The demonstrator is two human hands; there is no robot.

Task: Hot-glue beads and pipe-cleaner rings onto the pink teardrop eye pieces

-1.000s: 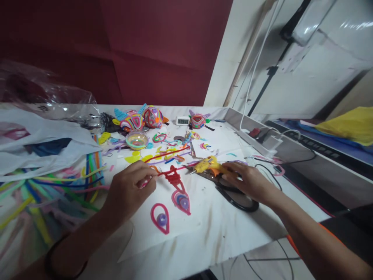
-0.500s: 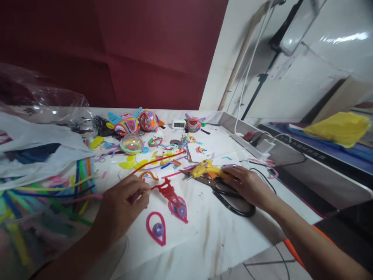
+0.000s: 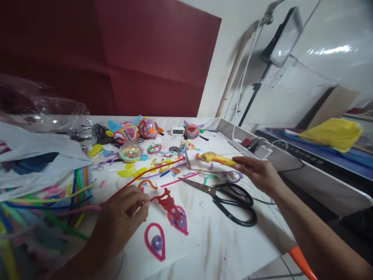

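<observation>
My left hand (image 3: 128, 212) pinches a red pipe cleaner (image 3: 155, 197). Its wound, zigzag part (image 3: 168, 203) reaches over a pink teardrop with a purple centre (image 3: 181, 222). Just below lies a second pink teardrop loop (image 3: 146, 237) with a purple coil (image 3: 157, 243) inside it. My right hand (image 3: 256, 169) is closed around a yellow hot glue gun (image 3: 220, 158), held above the table with its nozzle pointing left. Under it, black-handled scissors (image 3: 214, 191) lie on the table, blades to the left.
Bundled coloured pipe cleaners (image 3: 43, 210) and a white plastic bag (image 3: 35, 155) fill the left side. Scraps and a clear bowl (image 3: 131, 151) lie farther back, with decorated fish-like figures (image 3: 126, 132) and a small digital clock (image 3: 177, 131). A power strip (image 3: 247, 143) sits at right.
My right hand has lifted the glue gun off the scissors, uncovering them. My left hand keeps its pinch on the red pipe cleaner. The camera view has shifted slightly.
</observation>
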